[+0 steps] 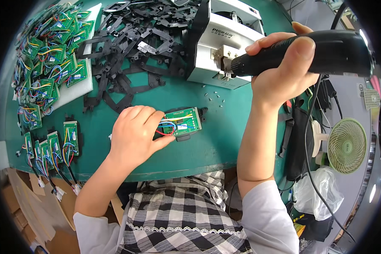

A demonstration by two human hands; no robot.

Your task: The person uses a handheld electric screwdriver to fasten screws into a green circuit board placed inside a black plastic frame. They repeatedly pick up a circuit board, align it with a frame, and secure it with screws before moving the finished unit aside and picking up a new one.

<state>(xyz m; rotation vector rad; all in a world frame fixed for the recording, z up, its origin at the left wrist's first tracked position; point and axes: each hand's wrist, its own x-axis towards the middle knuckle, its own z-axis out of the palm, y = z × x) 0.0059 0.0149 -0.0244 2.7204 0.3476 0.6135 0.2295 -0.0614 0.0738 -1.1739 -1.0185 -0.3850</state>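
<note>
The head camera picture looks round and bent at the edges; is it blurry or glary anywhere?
In the head view, the fisheye lens bends the green table edge and leaves black corners; light is even and soft, with faint shadows under the left hand; the circuit board is sharp; the right hand and black screwdriver look oversized; slight glare shows at the right rim.

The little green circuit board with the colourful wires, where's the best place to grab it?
Probably by the long edges of the green circuit board, coming from the left end, as the left hand does now. It lies flat on the green table, wires bunched at that end, so fingers can pinch its sides without pressing its face.
</note>
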